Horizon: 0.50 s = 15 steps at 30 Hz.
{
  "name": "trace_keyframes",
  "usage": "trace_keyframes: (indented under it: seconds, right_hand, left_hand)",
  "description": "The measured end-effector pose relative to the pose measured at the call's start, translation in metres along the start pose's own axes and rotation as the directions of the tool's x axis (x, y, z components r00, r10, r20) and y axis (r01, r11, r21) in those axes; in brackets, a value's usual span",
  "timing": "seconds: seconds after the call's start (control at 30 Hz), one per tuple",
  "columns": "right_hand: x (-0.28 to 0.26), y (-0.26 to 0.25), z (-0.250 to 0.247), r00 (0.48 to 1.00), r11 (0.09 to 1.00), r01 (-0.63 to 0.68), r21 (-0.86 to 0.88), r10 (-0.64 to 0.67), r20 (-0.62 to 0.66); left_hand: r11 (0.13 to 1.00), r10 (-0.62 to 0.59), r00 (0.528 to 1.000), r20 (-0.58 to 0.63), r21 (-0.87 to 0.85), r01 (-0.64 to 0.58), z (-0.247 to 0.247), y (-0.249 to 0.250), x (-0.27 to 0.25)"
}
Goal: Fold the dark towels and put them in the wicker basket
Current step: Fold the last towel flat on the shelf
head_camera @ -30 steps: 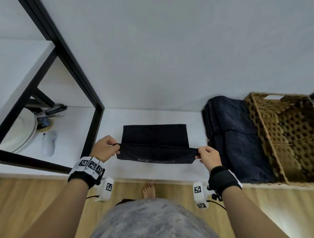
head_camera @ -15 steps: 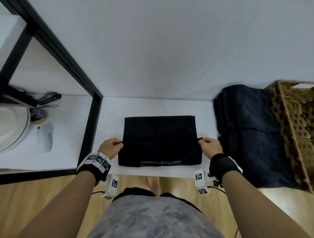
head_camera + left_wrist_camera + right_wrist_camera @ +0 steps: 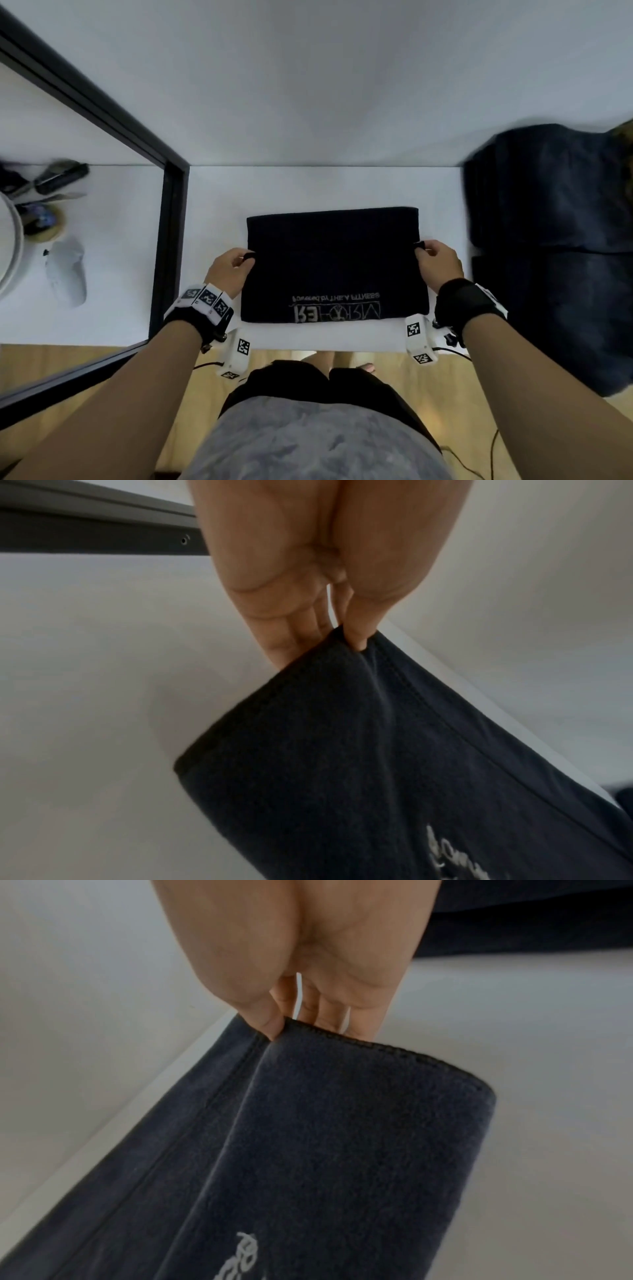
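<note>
A dark towel (image 3: 332, 267) with pale lettering lies partly folded on the white table (image 3: 212, 192) in front of me. My left hand (image 3: 236, 262) pinches its left corner (image 3: 346, 639) between thumb and fingers. My right hand (image 3: 433, 255) pinches the right corner (image 3: 287, 1026) the same way. The near half is lifted and carried over the far half. A pile of dark towels (image 3: 548, 222) lies at the right. Only a sliver of the wicker basket (image 3: 625, 132) shows at the right edge.
A black metal frame (image 3: 168, 240) stands left of the towel. Beyond it lie a white plate (image 3: 10, 246), a white controller (image 3: 66, 270) and small dark items (image 3: 58, 178). A white wall (image 3: 308, 85) rises behind the table. Wood floor (image 3: 102, 356) is below.
Both hands have carried the towel's near edge up and away over its far half. The printed lettering now faces up. The view has shifted left, so the basket is almost out of frame.
</note>
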State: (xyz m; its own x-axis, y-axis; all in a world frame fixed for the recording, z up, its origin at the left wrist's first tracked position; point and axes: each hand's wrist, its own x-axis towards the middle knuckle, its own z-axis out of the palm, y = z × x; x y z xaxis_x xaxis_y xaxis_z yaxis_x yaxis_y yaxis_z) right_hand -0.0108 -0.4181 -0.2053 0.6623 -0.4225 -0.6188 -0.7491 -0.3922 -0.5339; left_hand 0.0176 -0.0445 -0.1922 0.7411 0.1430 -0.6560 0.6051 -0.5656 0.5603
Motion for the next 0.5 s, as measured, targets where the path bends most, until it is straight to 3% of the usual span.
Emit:
trace_keyframes:
  seconds: [0.1, 0.3, 0.5]
  right_hand:
    - [0.003, -0.008, -0.002, 1.0, 1.0, -0.017, -0.014, 0.017, 0.011]
    - [0.009, -0.043, -0.011, 0.987, 0.997, 0.074, 0.009, -0.072, -0.141]
    - [0.025, -0.061, -0.008, 0.99, 0.995, 0.088, 0.042, -0.083, -0.118]
  left_hand:
    - [0.996, -0.025, 0.998, 0.055, -0.082, 0.029, -0.003, 0.001, 0.003]
    - [0.917, 0.048, 0.998, 0.033, -0.397, -0.031, -0.02, 0.016, 0.01]
    - [0.924, 0.079, 0.996, -0.042, -0.371, -0.089, -0.021, 0.033, 0.032]
